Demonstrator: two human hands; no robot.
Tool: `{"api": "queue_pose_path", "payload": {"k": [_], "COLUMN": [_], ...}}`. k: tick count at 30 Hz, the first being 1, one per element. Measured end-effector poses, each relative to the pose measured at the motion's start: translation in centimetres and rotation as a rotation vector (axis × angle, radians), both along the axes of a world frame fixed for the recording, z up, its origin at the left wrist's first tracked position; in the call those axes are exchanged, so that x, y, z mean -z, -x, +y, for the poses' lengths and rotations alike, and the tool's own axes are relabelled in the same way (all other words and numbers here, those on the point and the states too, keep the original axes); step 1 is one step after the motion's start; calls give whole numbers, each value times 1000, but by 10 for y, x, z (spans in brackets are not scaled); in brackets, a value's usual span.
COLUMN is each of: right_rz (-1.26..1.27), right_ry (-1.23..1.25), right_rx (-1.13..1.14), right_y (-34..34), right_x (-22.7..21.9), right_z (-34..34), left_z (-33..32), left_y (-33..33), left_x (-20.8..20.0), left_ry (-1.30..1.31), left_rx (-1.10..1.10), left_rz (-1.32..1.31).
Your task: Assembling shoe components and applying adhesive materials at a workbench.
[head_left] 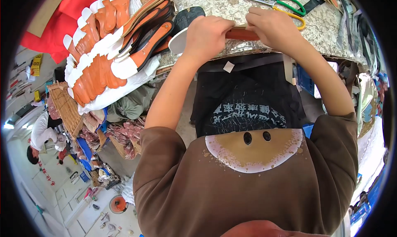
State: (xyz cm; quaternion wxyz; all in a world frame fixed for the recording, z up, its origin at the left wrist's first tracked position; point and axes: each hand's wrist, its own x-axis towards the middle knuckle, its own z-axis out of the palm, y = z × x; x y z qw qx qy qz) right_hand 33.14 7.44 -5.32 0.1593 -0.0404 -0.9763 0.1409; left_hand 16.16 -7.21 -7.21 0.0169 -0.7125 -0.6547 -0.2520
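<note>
Both my hands are closed on one insole (242, 33) over the near edge of the worktable. It has an orange-brown part, showing between my hands, and a white rounded end sticking out to the left. My left hand (206, 36) grips it near the white end, fingers wrapped round it. My right hand (273, 27) pinches the other end, its fingers partly hiding the edge. Just behind my left hand lies a dark rounded piece (188, 16). Scissors (291, 7) with one green and one yellow handle lie beyond my right hand.
Many orange-brown and white insoles (99, 78) fan out in rows on the left, beside a stack of black-backed ones (151, 40). Dark strips (353, 34) hang at the right. A black apron (248, 92) covers my lap. Another person (43, 131) is farther off at left.
</note>
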Motion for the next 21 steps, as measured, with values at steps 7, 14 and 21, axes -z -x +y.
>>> {"api": "queue_pose_path", "payload": {"k": [7, 14, 21], "right_rz": [133, -152, 53], "right_ry": [178, 697, 1107], "right_rx": [51, 246, 130], "right_y": [-35, -53, -82], "right_x": [21, 26, -13], "right_z": [19, 16, -12], "left_z": [13, 27, -33], "left_y": [-14, -35, -52], "left_x": [-25, -21, -91], "left_ry": [240, 436, 248], "left_rx": [-15, 54, 111], "left_rz": [-31, 301, 79]}}
